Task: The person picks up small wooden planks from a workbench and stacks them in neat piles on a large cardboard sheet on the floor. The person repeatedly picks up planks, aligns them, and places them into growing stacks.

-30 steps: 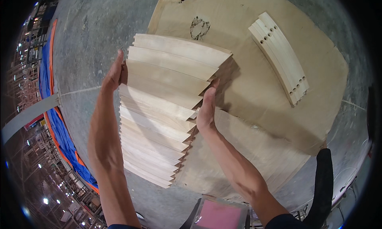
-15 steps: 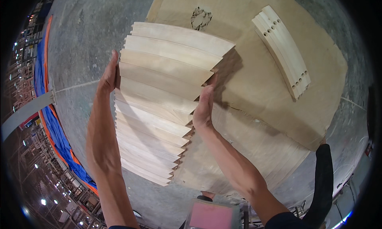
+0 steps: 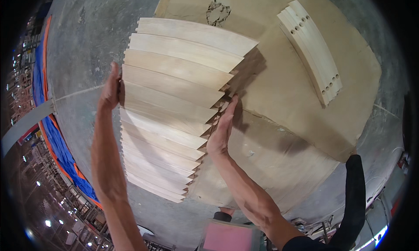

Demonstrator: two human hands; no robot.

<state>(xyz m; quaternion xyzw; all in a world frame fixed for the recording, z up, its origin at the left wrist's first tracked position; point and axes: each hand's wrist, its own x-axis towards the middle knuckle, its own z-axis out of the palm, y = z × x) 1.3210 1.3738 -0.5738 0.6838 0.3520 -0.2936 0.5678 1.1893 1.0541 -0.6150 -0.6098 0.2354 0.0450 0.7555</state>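
Left of centre, the flat, open-palmed left hand [image 3: 110, 88] and right hand [image 3: 221, 129] flank overlapping curved wooden slats [image 3: 174, 86], seemingly keeping their ends aligned.

no lettering, labels, numbers or signs can be read in this view.

Left hand [image 3: 110, 91]: fingers mostly hidden beside the wooden slats [image 3: 170, 85]. Right hand [image 3: 221, 131]: palm turned away, contact unclear. Brown sheet [image 3: 297, 115] cut off by upper edge; pink panel [image 3: 227, 237] by lower. Background clutter [image 3: 26, 177] at left (dim there) too small to identify.
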